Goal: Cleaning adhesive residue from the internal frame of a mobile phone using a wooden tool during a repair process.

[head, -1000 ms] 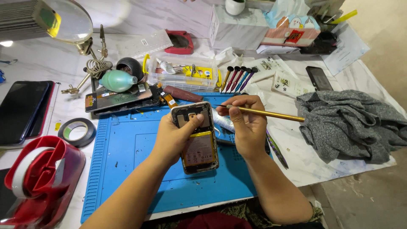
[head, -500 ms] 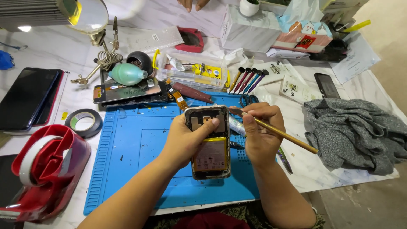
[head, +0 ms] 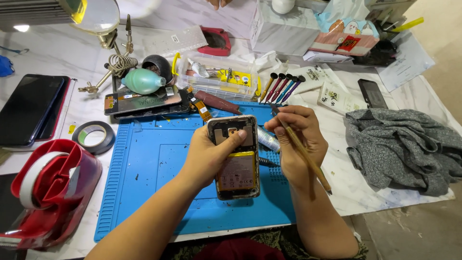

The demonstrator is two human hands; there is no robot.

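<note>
Just right of frame centre: an opened smartphone with its back cover off, yellow battery exposed (head: 235, 163), held above the blue silicone work mat (head: 144, 173). Long axis near vertical in the frame, top end away from the body, camera end uppermost. Grasped by the left hand (head: 209, 154) from the left side, thumb laid across the upper part near the camera cut-out. Immediately right of the phone, almost touching its upper right corner: the right hand (head: 296, 144), clenched around a thin golden-brown stick-like tool (head: 304, 155), dark tip up by the fingertips near the phone's top edge, shaft slanting down toward the lower right. Left hand in contact with the phone; right hand just beside it, tool tip nearest the top corner.

Farther out: a row of coloured screwdrivers (head: 281, 87) above the mat, a clear plastic parts box (head: 216, 77) upper centre, a grey crumpled cloth (head: 399, 144) at right, a red tape dispenser (head: 48, 192) lower left, a black tape roll (head: 94, 136) beside it.
</note>
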